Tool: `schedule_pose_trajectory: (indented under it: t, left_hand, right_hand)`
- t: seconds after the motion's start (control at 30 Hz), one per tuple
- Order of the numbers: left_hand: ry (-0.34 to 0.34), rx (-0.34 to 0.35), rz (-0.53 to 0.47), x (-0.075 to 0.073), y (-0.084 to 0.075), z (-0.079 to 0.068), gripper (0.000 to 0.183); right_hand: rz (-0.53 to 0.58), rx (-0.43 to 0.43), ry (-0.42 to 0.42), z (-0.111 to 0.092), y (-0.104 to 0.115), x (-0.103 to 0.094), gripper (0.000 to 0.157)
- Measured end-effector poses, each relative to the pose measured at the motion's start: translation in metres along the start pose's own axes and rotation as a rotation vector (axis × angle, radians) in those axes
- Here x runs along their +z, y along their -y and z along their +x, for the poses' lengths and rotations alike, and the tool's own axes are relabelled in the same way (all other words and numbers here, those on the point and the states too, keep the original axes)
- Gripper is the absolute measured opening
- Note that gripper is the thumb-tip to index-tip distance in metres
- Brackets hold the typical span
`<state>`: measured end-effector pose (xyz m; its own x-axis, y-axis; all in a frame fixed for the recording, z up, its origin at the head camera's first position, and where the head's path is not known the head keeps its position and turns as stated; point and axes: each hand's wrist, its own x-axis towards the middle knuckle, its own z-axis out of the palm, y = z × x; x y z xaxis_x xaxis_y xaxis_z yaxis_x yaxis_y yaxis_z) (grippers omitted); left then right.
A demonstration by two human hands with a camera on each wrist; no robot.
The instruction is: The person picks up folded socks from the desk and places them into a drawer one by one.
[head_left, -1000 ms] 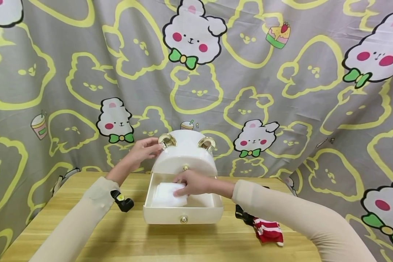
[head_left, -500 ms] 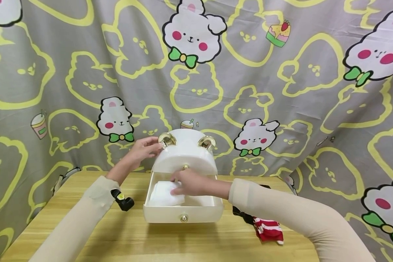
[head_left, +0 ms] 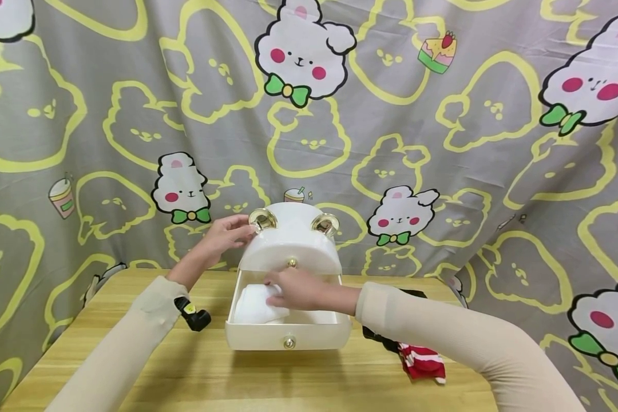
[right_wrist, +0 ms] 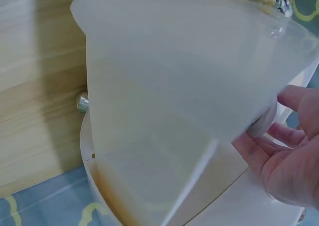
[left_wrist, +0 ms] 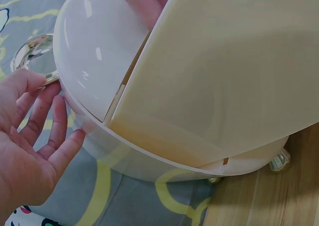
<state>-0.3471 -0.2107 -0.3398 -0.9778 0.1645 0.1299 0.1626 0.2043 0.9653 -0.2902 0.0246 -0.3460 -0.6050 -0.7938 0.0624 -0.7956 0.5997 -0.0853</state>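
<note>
Shifted leftward since earlier, the soft white bundle (head_left: 254, 305) lies inside the smooth drawer (head_left: 260, 339), pinched by the right hand (head_left: 298, 289), while beyond the drawer the left hand (head_left: 224, 234) pinches a shiny, rounded gold ear (head_left: 264, 220).

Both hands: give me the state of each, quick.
Left hand: closed, pinching the shiny gold ear on the glossy white plastic box.
Right hand: closed, holding the soft white bundle inside the open white plastic drawer.
</note>
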Motion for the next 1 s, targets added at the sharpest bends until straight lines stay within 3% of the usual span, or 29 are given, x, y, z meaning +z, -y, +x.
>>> schedule_pose_trajectory:
  t: [0.17,0.43,1.0]
  left_hand:
    - [0.002,-0.002,-0.006,0.000,0.000,0.000,0.052]
    - [0.005,0.000,-0.001,0.001,0.001,0.001,0.051]
    - [0.000,-0.002,-0.005,0.001,0.000,0.001,0.052]
  right_hand:
    - [-0.009,-0.014,0.003,0.002,-0.004,0.001,0.036]
    - [-0.028,-0.044,0.019,0.002,-0.007,-0.001,0.014]
    - [-0.048,-0.040,0.035,-0.003,-0.004,-0.013,0.028]
